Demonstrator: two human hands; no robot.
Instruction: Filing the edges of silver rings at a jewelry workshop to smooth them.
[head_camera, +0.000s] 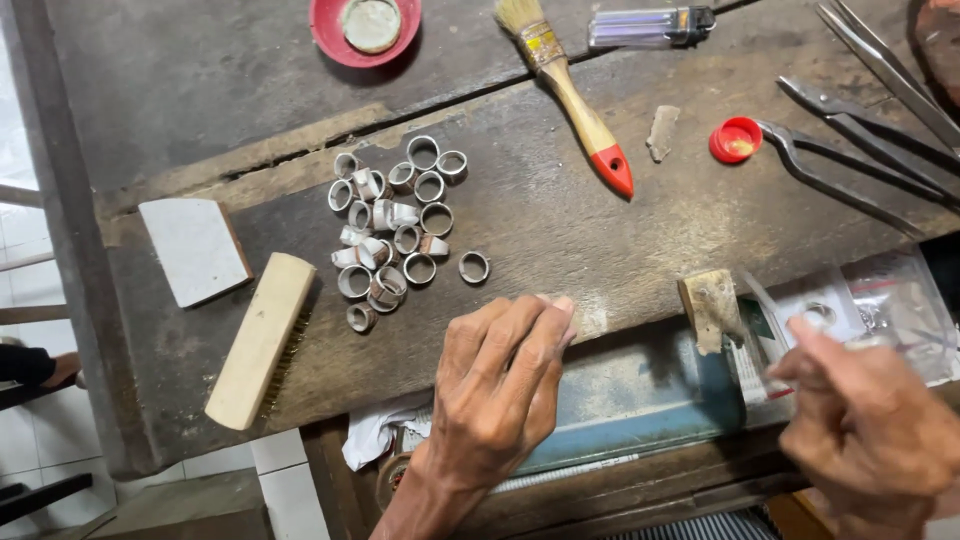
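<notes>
left hand (500, 385) lies flat, palm down, fingers loosely together, fingertips on the worn wooden bench (560, 220), gripping nothing. just up-left of it sits a cluster of small metal rings (395, 235), dull silver bands, some upright, some on their sides, one ring (474, 266) a little apart to the right. right hand (865, 430) is blurred at the lower right edge, fingers pinched on a clear plastic bag (880, 310). a pale wooden brush block (262, 340) lies left of the rings, beside a white tile (195, 250). further up, a paintbrush (570, 95) with a red-tipped handle, a red cap (736, 140), dark steel pliers (850, 150).
</notes>
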